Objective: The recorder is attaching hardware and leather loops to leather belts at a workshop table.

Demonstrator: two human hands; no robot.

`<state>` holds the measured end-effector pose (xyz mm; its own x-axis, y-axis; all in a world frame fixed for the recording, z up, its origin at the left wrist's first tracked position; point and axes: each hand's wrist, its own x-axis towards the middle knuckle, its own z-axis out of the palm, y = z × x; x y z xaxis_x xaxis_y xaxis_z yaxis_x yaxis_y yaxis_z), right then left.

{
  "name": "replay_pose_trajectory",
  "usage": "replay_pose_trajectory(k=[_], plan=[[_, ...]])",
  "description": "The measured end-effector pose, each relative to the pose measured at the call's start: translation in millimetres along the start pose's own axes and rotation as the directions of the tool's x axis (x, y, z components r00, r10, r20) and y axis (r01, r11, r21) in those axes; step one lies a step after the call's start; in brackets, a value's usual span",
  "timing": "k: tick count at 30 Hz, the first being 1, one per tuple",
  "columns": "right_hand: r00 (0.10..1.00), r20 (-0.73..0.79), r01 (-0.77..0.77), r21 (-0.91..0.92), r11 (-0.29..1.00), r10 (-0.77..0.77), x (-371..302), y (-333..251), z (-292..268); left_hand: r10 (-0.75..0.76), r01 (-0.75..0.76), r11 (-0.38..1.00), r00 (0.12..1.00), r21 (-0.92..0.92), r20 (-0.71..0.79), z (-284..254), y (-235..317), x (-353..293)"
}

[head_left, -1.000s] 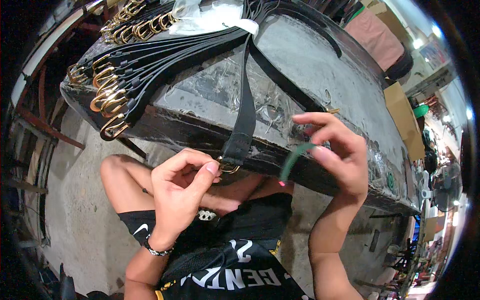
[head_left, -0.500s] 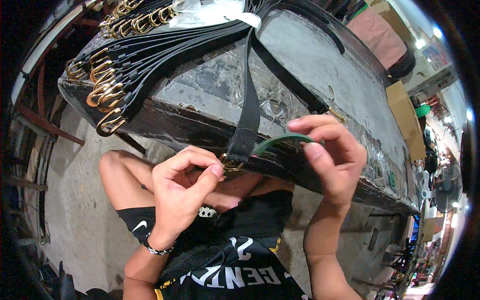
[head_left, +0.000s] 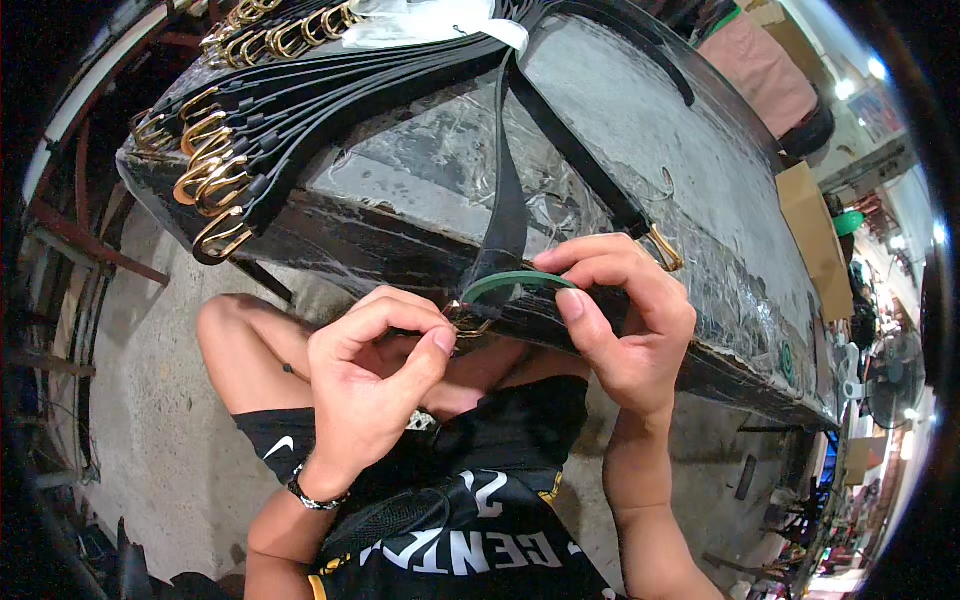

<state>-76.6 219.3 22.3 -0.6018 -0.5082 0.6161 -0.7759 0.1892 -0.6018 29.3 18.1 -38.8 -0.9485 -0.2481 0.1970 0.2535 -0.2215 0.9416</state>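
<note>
A black belt (head_left: 507,210) hangs over the near edge of the table, with a gold buckle (head_left: 474,329) at its lower end. My left hand (head_left: 372,365) is closed in a pinch on the buckle's left side. Between the thumb and fingers of my right hand (head_left: 632,330) is a thin green strip (head_left: 515,279). It bows upward in front of the belt, its left end reaching the buckle beside my left fingertips. Whether that end touches the buckle, I cannot tell. A second black belt (head_left: 575,145) with a gold buckle (head_left: 664,250) lies just beyond my right hand.
A fanned bundle of black belts (head_left: 330,105) with gold buckles (head_left: 210,180) covers the table's left side, gathered by a white band (head_left: 508,33). Clear plastic (head_left: 400,28) lies behind it. The table (head_left: 650,100) has a worn, taped top. Cardboard (head_left: 812,235) stands at its right edge.
My right hand has moved left and slightly down, bringing the green strip's left end closer to my left fingertips at the buckle. My left hand has barely moved.
</note>
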Motion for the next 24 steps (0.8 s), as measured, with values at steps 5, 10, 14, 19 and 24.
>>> replay_pose_trajectory(k=[5,10,14,19,24], plan=[[1.0,0.006,-0.008,-0.015,1.0,0.009,0.4,-0.5,0.4,0.006,-0.006,1.0,1.0,0.011,0.005,-0.6,-0.2,0.2],[1.0,0.016,-0.011,-0.013,1.0,0.011,0.4,0.0,-1.9,0.009,-0.009,1.0,1.0,0.007,0.003,0.8,0.2,1.0],[0.98,-0.135,-0.11,0.251,0.962,0.147,-4.6,-1.0,-2.4,0.176,-0.169,0.973,0.984,0.155,-0.033,9.3,-0.6,0.8],[0.935,-0.301,-0.065,0.371,0.926,0.186,-11.2,1.1,-7.9,0.5,-0.471,0.398,0.831,0.787,0.244,29.7,5.8,11.9],[0.882,-0.214,-0.29,0.457,0.841,0.42,-16.6,-14.4,-12.3,0.431,-0.387,0.281,0.869,0.878,0.245,45.0,4.8,18.9]])
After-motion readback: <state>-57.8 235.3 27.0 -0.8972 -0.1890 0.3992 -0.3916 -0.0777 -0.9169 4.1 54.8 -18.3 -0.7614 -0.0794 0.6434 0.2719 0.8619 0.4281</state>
